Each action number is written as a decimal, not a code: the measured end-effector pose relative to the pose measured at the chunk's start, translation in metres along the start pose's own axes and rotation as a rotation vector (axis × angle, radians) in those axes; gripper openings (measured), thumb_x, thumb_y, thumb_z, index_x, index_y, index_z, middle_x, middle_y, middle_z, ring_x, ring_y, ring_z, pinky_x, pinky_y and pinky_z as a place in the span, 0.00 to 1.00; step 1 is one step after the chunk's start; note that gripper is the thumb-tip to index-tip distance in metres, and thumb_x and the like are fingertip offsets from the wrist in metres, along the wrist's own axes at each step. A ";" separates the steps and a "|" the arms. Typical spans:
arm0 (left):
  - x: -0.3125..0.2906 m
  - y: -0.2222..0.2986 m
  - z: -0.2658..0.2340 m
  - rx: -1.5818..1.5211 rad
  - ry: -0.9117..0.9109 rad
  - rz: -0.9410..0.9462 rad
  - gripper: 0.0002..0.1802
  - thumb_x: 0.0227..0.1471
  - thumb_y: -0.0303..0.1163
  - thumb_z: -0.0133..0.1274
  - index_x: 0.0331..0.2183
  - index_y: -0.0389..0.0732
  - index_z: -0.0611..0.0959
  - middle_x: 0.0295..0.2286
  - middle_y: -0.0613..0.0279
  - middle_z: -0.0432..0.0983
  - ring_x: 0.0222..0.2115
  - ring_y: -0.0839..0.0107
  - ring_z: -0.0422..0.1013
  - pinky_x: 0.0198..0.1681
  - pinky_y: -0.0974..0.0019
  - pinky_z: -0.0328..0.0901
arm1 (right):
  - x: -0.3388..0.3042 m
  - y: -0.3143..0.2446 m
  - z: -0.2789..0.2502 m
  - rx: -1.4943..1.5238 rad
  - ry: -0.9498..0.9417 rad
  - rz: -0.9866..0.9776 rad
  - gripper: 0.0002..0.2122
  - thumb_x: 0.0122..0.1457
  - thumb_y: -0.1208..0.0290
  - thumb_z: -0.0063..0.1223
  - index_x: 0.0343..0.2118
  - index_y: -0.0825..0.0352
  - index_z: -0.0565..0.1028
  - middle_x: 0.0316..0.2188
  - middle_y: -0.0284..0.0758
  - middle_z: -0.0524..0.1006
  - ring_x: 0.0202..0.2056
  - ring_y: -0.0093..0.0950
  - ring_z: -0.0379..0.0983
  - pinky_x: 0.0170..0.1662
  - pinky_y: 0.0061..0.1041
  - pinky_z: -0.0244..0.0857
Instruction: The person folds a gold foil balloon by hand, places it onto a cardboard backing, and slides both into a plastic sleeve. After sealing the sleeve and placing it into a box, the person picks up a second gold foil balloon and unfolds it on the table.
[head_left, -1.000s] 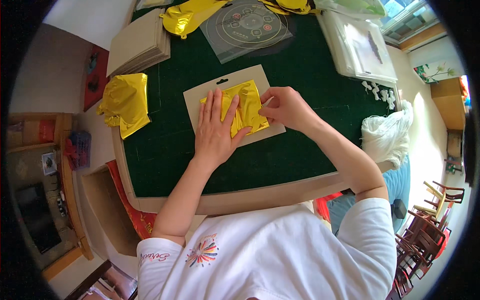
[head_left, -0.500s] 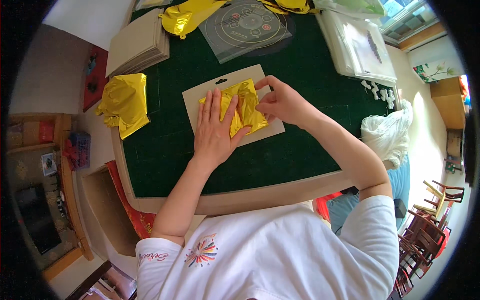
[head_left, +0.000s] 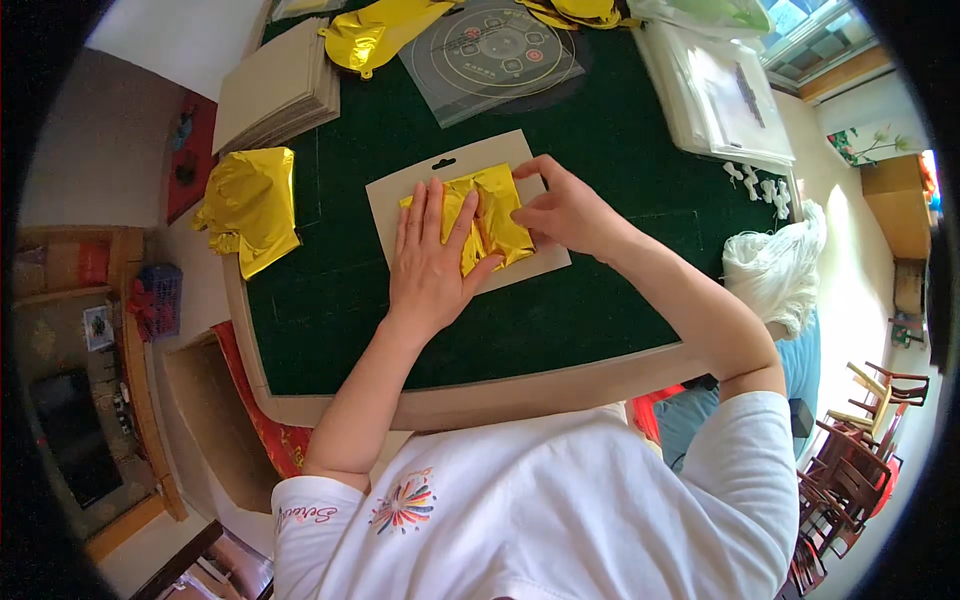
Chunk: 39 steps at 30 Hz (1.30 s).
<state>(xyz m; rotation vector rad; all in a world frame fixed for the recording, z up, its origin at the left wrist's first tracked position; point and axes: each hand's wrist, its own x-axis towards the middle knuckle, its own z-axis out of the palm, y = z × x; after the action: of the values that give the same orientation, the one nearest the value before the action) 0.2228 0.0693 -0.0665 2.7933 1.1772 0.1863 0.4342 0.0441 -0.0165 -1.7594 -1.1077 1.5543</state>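
A folded, uninflated gold foil balloon (head_left: 494, 208) lies on a beige cardboard card (head_left: 395, 192) with a hanger slot at its top edge. My left hand (head_left: 428, 248) rests flat over the left part of the foil, its fingers outstretched and thumb along the near edge. At the foil's right edge, my right hand (head_left: 562, 212) is curled, with index finger and thumb touching the border. Its other fingertips are partly hidden beneath the hand. The foil's surface is creased, with a ridge running between the hands.
Another crumpled gold foil balloon (head_left: 255, 205) lies at the table's left edge. Beyond it stands a stack of cards (head_left: 280, 85). Clear plastic bags (head_left: 715, 95), white tied bundles (head_left: 765, 190) and a white string hank (head_left: 775, 265) sit on the right. A printed transparent sheet (head_left: 490, 60) lies at the back.
My right hand's fingers have shifted slightly at the foil's right edge, and that edge looks flatter and straighter. My left hand stays pressed in place.
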 end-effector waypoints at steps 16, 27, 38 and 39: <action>0.001 -0.010 0.005 0.006 0.009 -0.002 0.40 0.54 0.58 0.48 0.62 0.51 0.61 0.63 0.44 0.43 0.65 0.48 0.40 0.65 0.46 0.40 | 0.017 0.045 0.049 -1.157 0.409 -0.778 0.23 0.64 0.63 0.42 0.60 0.67 0.61 0.62 0.40 0.59 0.65 0.34 0.51 0.66 0.38 0.44; -0.014 -0.008 -0.005 -0.047 0.077 0.011 0.40 0.54 0.56 0.50 0.63 0.51 0.59 0.63 0.45 0.44 0.64 0.47 0.41 0.65 0.46 0.39 | 0.004 0.047 0.041 -1.179 0.435 -0.599 0.27 0.66 0.56 0.34 0.65 0.61 0.54 0.66 0.35 0.52 0.68 0.31 0.43 0.67 0.44 0.33; -0.043 -0.009 -0.035 -0.059 0.058 0.013 0.41 0.53 0.56 0.51 0.63 0.51 0.58 0.63 0.43 0.43 0.65 0.48 0.41 0.66 0.48 0.38 | -0.056 0.025 0.047 -0.748 0.497 -0.871 0.11 0.58 0.76 0.51 0.44 0.65 0.75 0.47 0.43 0.74 0.50 0.38 0.71 0.53 0.36 0.65; -0.043 -0.009 -0.038 -0.056 0.030 -0.004 0.41 0.54 0.56 0.50 0.63 0.51 0.58 0.63 0.44 0.42 0.65 0.49 0.40 0.66 0.47 0.38 | -0.060 0.020 0.048 -0.749 0.493 -0.878 0.11 0.58 0.76 0.51 0.44 0.65 0.75 0.47 0.43 0.74 0.50 0.38 0.71 0.53 0.36 0.65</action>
<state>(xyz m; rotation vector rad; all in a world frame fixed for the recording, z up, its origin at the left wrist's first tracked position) 0.1811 0.0466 -0.0334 2.7495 1.1654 0.2578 0.3922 -0.0226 -0.0102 -1.5423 -1.9459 0.1619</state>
